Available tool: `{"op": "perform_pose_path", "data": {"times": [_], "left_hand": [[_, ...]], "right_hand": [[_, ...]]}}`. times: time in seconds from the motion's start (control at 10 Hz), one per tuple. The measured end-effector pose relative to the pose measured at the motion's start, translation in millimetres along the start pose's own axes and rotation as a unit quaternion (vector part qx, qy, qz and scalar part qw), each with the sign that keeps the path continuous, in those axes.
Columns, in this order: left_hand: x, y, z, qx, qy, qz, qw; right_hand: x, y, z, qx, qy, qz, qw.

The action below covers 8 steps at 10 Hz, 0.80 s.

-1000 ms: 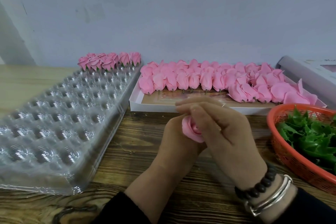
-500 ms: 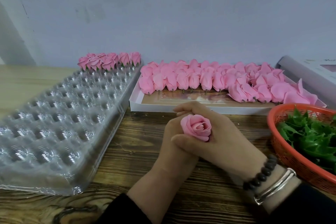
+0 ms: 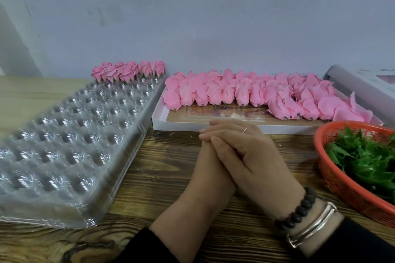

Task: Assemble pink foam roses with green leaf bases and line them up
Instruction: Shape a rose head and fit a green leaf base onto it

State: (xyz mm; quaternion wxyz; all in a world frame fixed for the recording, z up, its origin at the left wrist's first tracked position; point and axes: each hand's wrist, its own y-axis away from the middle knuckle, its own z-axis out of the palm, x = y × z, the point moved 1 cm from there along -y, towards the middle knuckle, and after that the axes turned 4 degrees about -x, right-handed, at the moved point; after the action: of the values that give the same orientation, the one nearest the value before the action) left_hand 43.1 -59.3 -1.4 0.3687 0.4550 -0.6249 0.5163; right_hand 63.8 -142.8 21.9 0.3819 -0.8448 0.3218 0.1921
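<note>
My left hand [image 3: 206, 179] and my right hand [image 3: 252, 156] are pressed together at the table's middle. The right hand's straight fingers lie over the left hand and cover it. The pink rose seen in the left hand a moment ago is hidden between them. Several finished roses with green bases [image 3: 128, 71] stand in rows at the far end of a clear plastic cell tray [image 3: 64, 145]. Loose pink rose heads [image 3: 245, 92] lie in a white box [image 3: 213, 128]. Green leaf bases [image 3: 367, 156] fill an orange basket [image 3: 342, 186] on the right.
The wooden table [image 3: 162, 168] shows between the tray and the hands. A grey wall rises close behind the box. A pale box lid [image 3: 359, 87] leans at the far right. Most cells of the clear tray hold nothing.
The rose was in plain sight in my left hand half a second ago. My right hand has since closed flat over it, hiding the rose.
</note>
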Motion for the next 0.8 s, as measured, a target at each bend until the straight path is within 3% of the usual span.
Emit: {"op": "perform_pose_path", "data": {"times": [0.2, 0.3, 0.6, 0.8], "left_hand": [[-4.4, 4.2, -7.6, -0.065, -0.099, -0.063, 0.991], [12.2, 1.3, -1.5, -0.092, -0.094, -0.032, 0.991], [7.0, -6.7, -10.2, -0.048, 0.023, 0.058, 0.997], [4.2, -8.5, -4.7, -0.031, -0.069, 0.078, 0.994]], "right_hand": [[4.6, -0.1, -7.0, -0.150, -0.013, 0.008, 0.989], [4.3, 3.8, -9.4, -0.153, -0.057, 0.040, 0.986], [21.1, 4.8, -12.1, -0.126, -0.138, 0.080, 0.979], [1.9, 2.8, -6.4, 0.062, -0.129, -0.005, 0.990]]}}
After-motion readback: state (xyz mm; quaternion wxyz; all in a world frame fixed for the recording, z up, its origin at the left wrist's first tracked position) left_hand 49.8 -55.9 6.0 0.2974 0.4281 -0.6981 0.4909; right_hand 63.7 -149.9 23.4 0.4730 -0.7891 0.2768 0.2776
